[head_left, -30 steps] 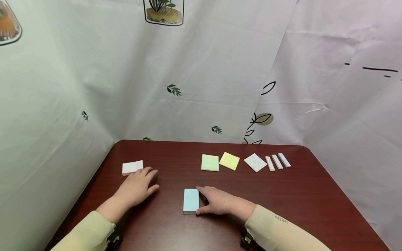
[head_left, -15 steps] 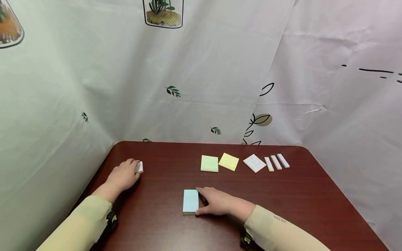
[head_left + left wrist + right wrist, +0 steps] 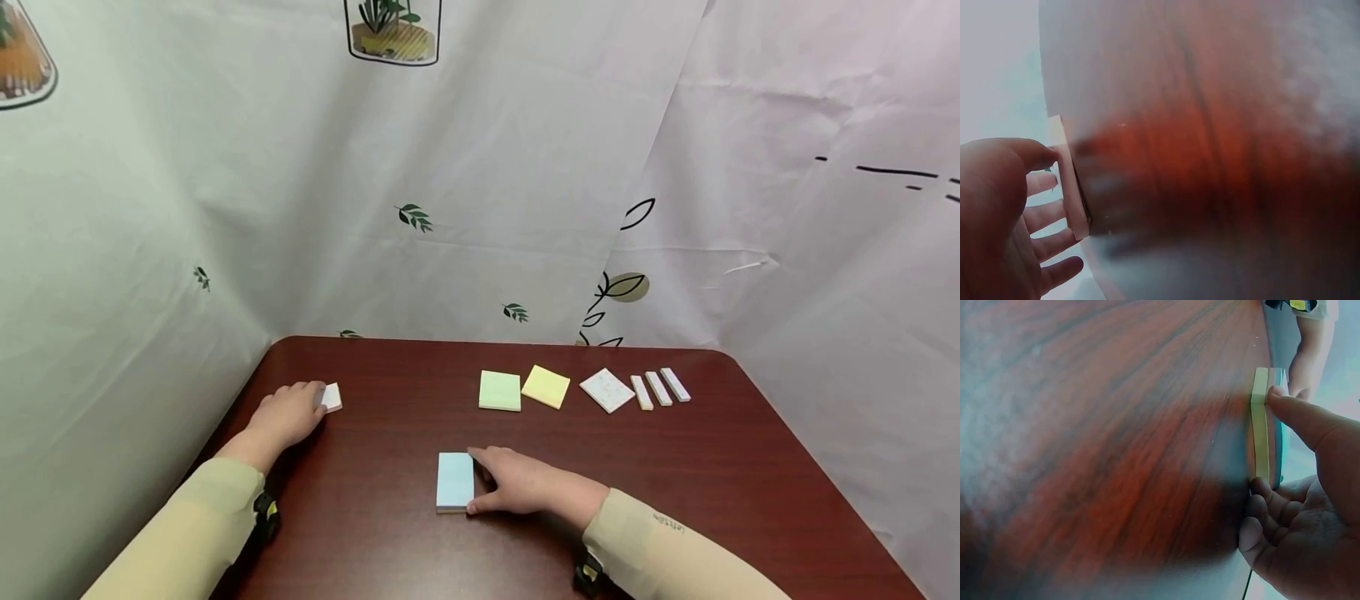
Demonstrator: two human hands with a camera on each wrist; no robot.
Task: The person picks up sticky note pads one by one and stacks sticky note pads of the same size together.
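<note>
At the table's far left lies a white sticky note pad [image 3: 333, 398], its left part hidden under my left hand [image 3: 287, 415]. The left wrist view has the thumb at the near side of the pad [image 3: 1070, 181] and the fingers reaching along its other side, so the hand grips it. Nearer the middle, a stack of sticky notes [image 3: 455, 481] with a light blue top lies flat. My right hand [image 3: 528, 482] pinches its right side, thumb at the near corner and index finger at the far one. Yellow-green and pink layers show along the stack's edge [image 3: 1260, 434].
A green note pad [image 3: 500, 391], a yellow one [image 3: 546, 387] and a pale patterned one [image 3: 607, 391] lie in a row at the back. Right of them are three narrow white strips [image 3: 659, 388]. Pale curtains [image 3: 480, 167] stand behind the dark red table [image 3: 390, 550].
My left hand has moved left and away from me onto the white sticky note pad, covering more of it. The right hand and the blue-topped stack stay in place.
</note>
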